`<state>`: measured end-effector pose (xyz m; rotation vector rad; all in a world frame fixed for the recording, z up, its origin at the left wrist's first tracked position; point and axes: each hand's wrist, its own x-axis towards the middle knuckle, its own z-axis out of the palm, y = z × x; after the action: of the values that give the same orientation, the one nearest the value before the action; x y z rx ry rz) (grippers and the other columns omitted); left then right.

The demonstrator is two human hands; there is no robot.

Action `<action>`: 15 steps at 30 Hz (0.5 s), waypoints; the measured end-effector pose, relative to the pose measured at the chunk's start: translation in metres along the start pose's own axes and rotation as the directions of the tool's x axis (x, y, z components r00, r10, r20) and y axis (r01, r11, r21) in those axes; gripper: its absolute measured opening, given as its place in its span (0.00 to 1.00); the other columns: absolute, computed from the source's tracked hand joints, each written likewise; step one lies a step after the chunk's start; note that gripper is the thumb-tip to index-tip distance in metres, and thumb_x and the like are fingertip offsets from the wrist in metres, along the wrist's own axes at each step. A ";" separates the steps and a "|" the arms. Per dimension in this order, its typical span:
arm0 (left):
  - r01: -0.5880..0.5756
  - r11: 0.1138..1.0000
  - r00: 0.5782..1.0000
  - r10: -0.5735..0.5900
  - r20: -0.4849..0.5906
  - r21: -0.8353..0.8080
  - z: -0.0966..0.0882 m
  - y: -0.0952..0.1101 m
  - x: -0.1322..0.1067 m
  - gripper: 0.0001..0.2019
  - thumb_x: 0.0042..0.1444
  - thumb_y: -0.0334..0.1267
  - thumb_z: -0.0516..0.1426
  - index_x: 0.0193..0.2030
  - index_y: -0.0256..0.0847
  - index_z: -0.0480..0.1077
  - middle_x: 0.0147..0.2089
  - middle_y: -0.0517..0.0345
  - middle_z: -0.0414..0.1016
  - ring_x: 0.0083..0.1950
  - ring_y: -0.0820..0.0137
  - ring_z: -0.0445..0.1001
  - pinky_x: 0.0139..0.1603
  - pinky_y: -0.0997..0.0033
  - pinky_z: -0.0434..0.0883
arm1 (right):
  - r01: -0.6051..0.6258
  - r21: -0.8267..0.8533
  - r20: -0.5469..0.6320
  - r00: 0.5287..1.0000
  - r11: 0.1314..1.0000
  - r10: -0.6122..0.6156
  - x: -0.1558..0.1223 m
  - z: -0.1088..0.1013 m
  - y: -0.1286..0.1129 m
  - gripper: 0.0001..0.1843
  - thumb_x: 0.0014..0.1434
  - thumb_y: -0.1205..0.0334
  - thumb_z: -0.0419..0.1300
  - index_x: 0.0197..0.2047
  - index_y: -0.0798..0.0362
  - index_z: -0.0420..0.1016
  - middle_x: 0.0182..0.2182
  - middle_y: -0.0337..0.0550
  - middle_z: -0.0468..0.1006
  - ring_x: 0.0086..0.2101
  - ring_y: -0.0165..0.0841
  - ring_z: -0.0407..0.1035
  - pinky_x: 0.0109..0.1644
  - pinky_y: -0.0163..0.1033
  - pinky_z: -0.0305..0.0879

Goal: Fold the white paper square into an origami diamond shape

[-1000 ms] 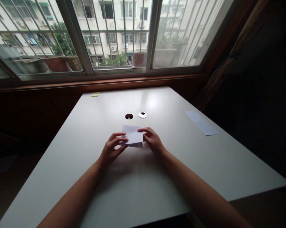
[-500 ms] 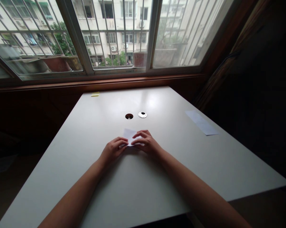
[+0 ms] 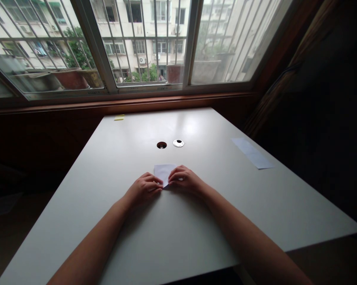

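Observation:
A small folded white paper (image 3: pixel 163 171) lies flat on the white table (image 3: pixel 172 221), near its middle. My left hand (image 3: pixel 144 189) rests on the paper's left edge with curled fingers pressing down on it. My right hand (image 3: pixel 186 181) covers the paper's right side, fingers bent and pressed onto it. The fingertips of both hands almost meet at the paper's near corner. Only the far part of the paper shows between the hands.
A long white paper strip (image 3: pixel 252 153) lies near the table's right edge. A round cable hole (image 3: pixel 161 145) and its silver cap (image 3: pixel 178 143) sit beyond the hands. A yellow sticky note (image 3: pixel 119 117) lies at the far left corner, below the barred window (image 3: pixel 142 43).
The paper was held raised and partly open a second ago. Both hands have brought it down flat onto the table and closed in over it, pressing the fold.

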<state>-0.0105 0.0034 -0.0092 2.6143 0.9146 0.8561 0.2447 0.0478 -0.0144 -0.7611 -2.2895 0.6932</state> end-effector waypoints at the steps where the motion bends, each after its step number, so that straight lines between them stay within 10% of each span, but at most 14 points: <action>1: -0.014 1.000 1.000 0.014 0.011 -0.018 0.000 0.001 0.000 0.08 0.62 0.38 0.58 0.45 0.45 0.78 0.45 0.53 0.80 0.45 0.66 0.73 0.48 0.64 0.73 | -0.019 0.007 0.003 1.000 1.000 0.019 0.000 -0.002 0.000 0.05 0.58 0.56 0.67 0.35 0.47 0.82 0.36 0.41 0.81 0.41 0.36 0.71 0.53 0.43 0.64; 9: -0.084 0.983 0.993 0.096 0.067 -0.163 0.001 0.008 0.002 0.09 0.61 0.35 0.58 0.46 0.44 0.78 0.45 0.52 0.81 0.45 0.67 0.76 0.50 0.64 0.74 | -0.219 0.055 0.034 0.976 0.974 0.217 -0.001 -0.012 -0.006 0.06 0.55 0.57 0.68 0.33 0.49 0.81 0.33 0.41 0.80 0.43 0.38 0.70 0.50 0.41 0.65; 15: -0.068 0.977 0.993 0.087 0.084 -0.203 -0.001 0.012 0.001 0.09 0.60 0.35 0.59 0.46 0.44 0.78 0.47 0.51 0.80 0.47 0.66 0.76 0.51 0.64 0.73 | -0.356 0.072 0.027 0.934 0.932 0.355 -0.002 -0.011 -0.007 0.24 0.52 0.59 0.69 0.53 0.46 0.75 0.35 0.40 0.76 0.38 0.35 0.70 0.48 0.41 0.65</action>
<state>-0.0049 -0.0049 -0.0031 2.5057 0.6694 0.7931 0.2511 0.0440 -0.0036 -1.1540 -2.1431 0.9436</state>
